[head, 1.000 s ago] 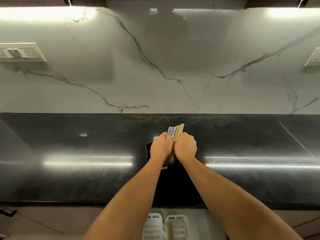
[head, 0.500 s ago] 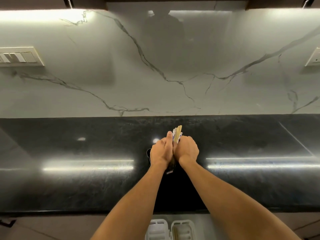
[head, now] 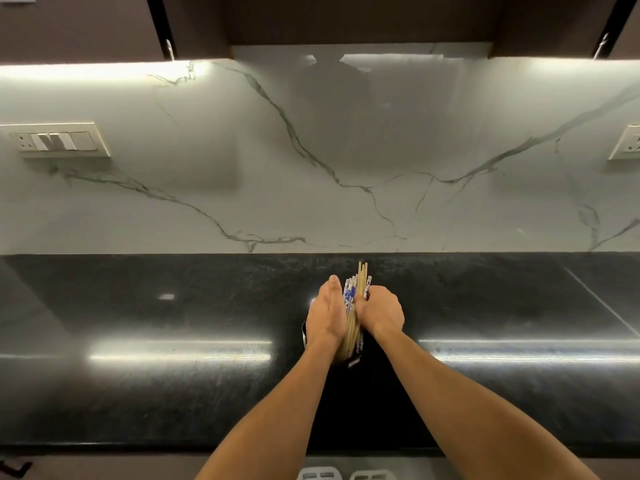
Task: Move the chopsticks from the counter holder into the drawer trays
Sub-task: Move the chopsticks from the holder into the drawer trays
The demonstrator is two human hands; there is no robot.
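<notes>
Switch plate [head: 57,140]: mounted on the marble backsplash [head: 311,161], far to the left of and above both hands.
Counter [head: 173,306]: black, glossy; light strips are reflected on it to the left and right of the hands.
Left hand [head: 327,315]: held flat and extended, fingers straight, palm pressed against the left side of the chopstick bundle; not curled around it.
Holder [head: 304,332]: dark container on the counter, seen only as a rim edge just left of the left wrist, with a small label below the hands; mostly hidden by the hands and forearms.
Chopsticks [head: 355,306]: gathered as one bundle between the two hands. Blue-and-white patterned ends and plain wooden ends are seen projecting beyond the fingertips, the wooden ones reaching furthest. The lower ends are seen descending toward the holder; whether they are lifted clear of it cannot be told.
Right hand [head: 381,311]: curled closed, fingers wrapped around the right side of the bundle.
Drawer trays [head: 346,475]: white tops of two trays are visible at the bottom edge, below the counter front, between the forearms and well apart from the hands.
Socket plate [head: 627,142]: on the backsplash, far to the right of and above the hands.
</notes>
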